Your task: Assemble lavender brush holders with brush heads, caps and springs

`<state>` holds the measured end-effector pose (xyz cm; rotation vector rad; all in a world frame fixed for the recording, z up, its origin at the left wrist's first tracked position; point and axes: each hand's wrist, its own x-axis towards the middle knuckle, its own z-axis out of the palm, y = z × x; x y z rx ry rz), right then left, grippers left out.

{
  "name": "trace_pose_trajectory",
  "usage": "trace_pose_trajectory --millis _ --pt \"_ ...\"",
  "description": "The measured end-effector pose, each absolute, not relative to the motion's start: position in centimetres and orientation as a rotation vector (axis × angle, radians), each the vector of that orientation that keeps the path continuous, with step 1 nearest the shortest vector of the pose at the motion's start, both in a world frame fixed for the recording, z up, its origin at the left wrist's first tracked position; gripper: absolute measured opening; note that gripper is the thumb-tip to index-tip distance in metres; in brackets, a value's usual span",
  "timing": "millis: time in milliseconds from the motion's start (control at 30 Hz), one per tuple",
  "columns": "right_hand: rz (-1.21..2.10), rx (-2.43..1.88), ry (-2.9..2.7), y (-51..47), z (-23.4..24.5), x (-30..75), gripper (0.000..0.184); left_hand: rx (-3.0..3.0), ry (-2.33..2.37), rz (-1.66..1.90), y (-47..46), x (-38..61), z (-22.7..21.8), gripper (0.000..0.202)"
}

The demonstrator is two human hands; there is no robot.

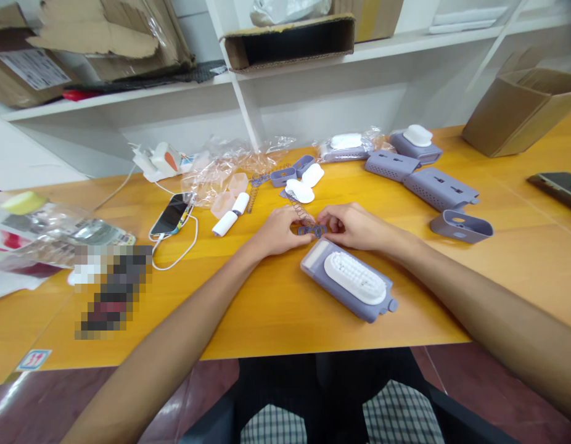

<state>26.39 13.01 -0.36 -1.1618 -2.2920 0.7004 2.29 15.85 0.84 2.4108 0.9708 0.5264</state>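
My left hand (282,232) and my right hand (350,226) meet near the middle of the table, fingers closed on either side of a small dark purple-grey plastic part (319,230). A thin coil spring (303,211) rises from behind the part, leaning away to the left; whether it is attached cannot be seen. Just below my hands lies a purple-grey case (313,262) with a white oval brush head (354,277) on top and a small tab at its right end. White oval pieces (300,191) lie just beyond my left hand.
Purple-grey shells (438,188) and an open sleeve (461,227) lie to the right. Further back are loose springs (252,200), clear plastic bags (206,179) and a wrapped unit (345,148). A charging phone (172,214) and water bottle (77,225) occupy the left; a cardboard box (521,111) stands back right.
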Motion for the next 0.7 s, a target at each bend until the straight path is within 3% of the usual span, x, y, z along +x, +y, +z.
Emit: trace_pose_trajectory --millis 167,367,533,700 --pt "0.542 -1.019 -2.269 13.0 -0.6 26.1 0.047 2.398 0.997 0.596 16.2 2.5 -0.2 0.021" --pt "0.589 -1.020 -2.240 13.5 -1.1 26.2 0.038 2.411 1.032 0.623 16.3 2.3 -0.2 0.039" --pt "0.519 -1.002 -2.238 13.6 -1.3 26.3 0.023 2.515 0.948 0.524 16.3 2.0 0.3 0.028" --pt "0.514 -1.056 -2.218 13.5 -1.3 25.8 0.030 2.531 0.959 0.527 16.0 2.6 -0.2 0.026"
